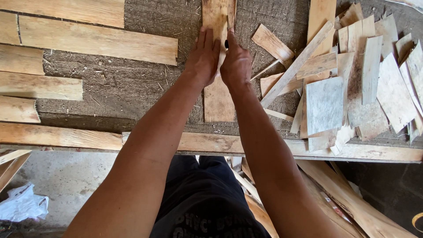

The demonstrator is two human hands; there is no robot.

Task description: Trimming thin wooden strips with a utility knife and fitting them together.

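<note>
A narrow wooden plank (219,99) lies lengthwise on a rough grey work surface (132,83), running away from me. My left hand (203,57) rests flat on the plank's left side, fingers stretched forward. My right hand (235,64) presses against it on the plank's right edge, closed around a small dark tool (226,44) of which only a tip shows. The two hands touch each other over the plank's middle.
A loose heap of thin wood offcuts (348,79) covers the right side. Longer boards (97,39) lie stacked at left. A wooden rail (61,137) edges the bench front. Scrap strips (335,194) and a white plastic bag (22,205) lie on the floor below.
</note>
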